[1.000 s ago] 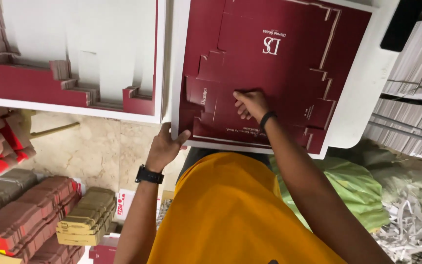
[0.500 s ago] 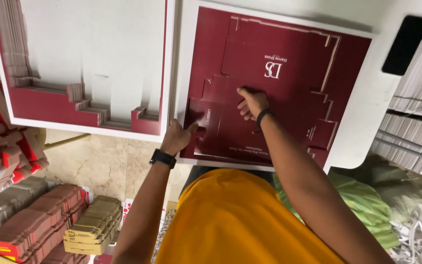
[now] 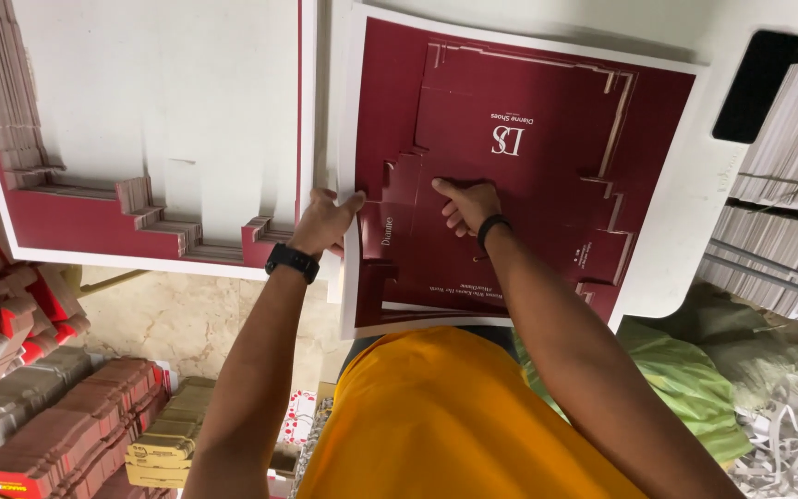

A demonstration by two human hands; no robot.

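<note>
Pinning the die-cut maroon sheet (image 3: pixel 519 176) flat with right hand (image 3: pixel 466 205) fingers spread, left hand (image 3: pixel 322 222) pinching its edge; best peeling waste slowly, avoiding torn tabs.

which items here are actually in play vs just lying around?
In play:
- left hand, gripping the sheet's left edge
- right hand, pressing flat on the sheet
- maroon die-cut card sheet

Lying about:
- stack of white-backed sheets to the left
- black phone at the table corner
- folded box piles on the floor
- green bag
</note>
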